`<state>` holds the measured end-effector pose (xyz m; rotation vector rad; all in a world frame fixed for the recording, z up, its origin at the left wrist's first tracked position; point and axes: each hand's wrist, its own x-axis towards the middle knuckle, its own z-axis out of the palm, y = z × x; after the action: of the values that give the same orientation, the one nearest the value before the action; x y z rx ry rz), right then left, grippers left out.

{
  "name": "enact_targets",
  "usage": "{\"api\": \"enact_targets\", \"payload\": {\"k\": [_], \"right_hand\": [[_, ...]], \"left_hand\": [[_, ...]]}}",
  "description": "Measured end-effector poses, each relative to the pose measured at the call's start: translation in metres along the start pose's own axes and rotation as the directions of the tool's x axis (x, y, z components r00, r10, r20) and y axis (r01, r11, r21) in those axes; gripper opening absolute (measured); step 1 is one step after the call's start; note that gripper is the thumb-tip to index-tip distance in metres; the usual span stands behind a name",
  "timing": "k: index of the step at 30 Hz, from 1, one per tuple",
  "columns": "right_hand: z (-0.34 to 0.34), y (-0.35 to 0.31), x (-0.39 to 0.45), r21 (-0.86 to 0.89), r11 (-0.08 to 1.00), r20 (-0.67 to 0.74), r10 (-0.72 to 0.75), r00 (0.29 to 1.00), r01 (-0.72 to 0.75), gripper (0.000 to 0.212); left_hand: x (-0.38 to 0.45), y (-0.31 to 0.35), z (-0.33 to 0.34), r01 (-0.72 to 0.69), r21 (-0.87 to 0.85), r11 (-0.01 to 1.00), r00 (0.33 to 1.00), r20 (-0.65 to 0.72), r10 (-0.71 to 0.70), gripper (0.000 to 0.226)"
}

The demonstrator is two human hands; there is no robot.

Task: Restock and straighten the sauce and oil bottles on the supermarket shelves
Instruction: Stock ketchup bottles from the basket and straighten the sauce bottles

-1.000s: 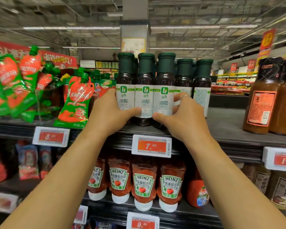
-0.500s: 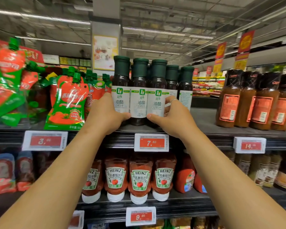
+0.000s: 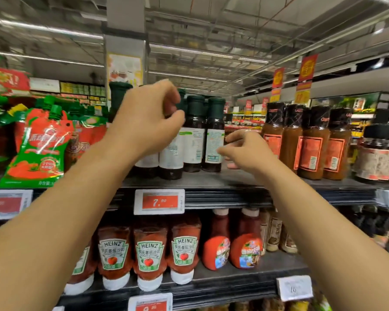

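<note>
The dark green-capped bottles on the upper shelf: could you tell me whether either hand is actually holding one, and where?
The left hand is curled at the neck of a green-capped bottle, but blur hides the grip. The right hand holds nothing.

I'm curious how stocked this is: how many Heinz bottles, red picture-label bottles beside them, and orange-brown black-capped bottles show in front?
Heinz bottles: 4 (one partly hidden)
Red picture-label bottles: 2
Orange-brown black-capped bottles: 4
Total: 10

Both hands reach among dark green-capped bottles (image 3: 214,135) — left hand (image 3: 144,122) higher, right hand (image 3: 245,149) beside them.
</note>
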<state>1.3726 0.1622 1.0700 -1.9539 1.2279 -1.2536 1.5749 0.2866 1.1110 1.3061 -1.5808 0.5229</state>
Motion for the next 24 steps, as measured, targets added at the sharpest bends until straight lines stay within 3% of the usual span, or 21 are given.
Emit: {"api": "enact_targets", "payload": {"k": [4,7,10,13,17,22,24], "right_hand": [[-0.022,-0.001,0.032,0.027,0.999,0.004,-0.028,1.0,0.028,0.036],[-0.023,-0.008,0.053,0.017,0.995,-0.008,-0.098,0.995,0.098,0.035],[-0.01,-0.008,0.061,0.011,0.991,0.039,-0.13,0.991,0.13,0.025],[0.005,0.007,0.063,0.07,0.99,0.131,-0.133,0.983,0.124,0.019],[0.009,0.023,0.066,0.012,0.99,0.174,-0.139,0.975,0.139,0.043],[0.012,0.032,0.068,0.028,0.988,0.218,-0.157,0.963,0.155,0.076],[0.012,0.033,0.068,0.008,0.986,0.193,-0.163,0.968,0.164,0.078]], "left_hand": [[0.057,0.035,0.025,-0.135,0.103,0.985,0.981,0.154,0.118,0.016],[0.106,0.051,0.04,-0.22,0.229,0.948,0.935,0.328,0.137,0.03],[0.144,0.058,0.058,-0.268,0.343,0.9,0.89,0.445,0.095,0.041],[0.163,0.054,0.077,-0.29,0.417,0.861,0.798,0.602,-0.023,0.05],[0.168,0.039,0.087,-0.306,0.39,0.869,0.683,0.725,-0.085,0.057],[0.17,0.031,0.084,-0.314,0.356,0.88,0.672,0.738,-0.059,0.052],[0.172,0.03,0.085,-0.314,0.345,0.885,0.667,0.743,-0.053,0.051]]}}
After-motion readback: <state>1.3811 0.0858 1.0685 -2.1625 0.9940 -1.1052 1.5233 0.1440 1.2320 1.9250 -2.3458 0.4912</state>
